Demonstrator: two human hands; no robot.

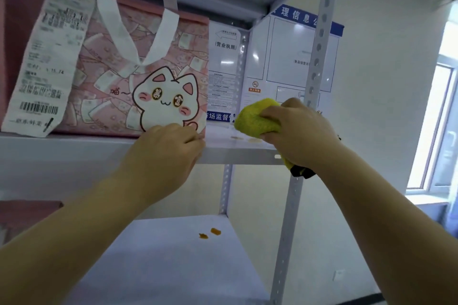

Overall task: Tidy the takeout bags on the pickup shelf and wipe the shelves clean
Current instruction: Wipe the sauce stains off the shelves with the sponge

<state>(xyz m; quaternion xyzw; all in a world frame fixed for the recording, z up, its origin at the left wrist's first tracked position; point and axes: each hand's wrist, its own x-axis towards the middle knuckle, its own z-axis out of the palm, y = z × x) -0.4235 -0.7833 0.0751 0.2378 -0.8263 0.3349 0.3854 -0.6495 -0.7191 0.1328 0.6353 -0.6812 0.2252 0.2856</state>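
Observation:
A pink takeout bag (119, 77) with a white cat print and white handles stands on the upper shelf (99, 148), with a long receipt (47, 57) hanging on its left side. My left hand (163, 151) rests at the bag's lower right corner on the shelf's front edge, fingers curled against the bag. My right hand (300, 131) is shut on a yellow cloth (255, 119), which presses on the shelf surface right of the bag. Pale stains (245, 138) lie on the shelf just below the cloth.
The lower shelf (161, 255) carries two small orange crumbs (210, 233). A perforated metal upright (309, 96) rises at the right front corner. A notice board (292, 52) hangs behind the shelf. Another pink bag (24, 215) shows at the lower left. A window (443, 106) is on the right.

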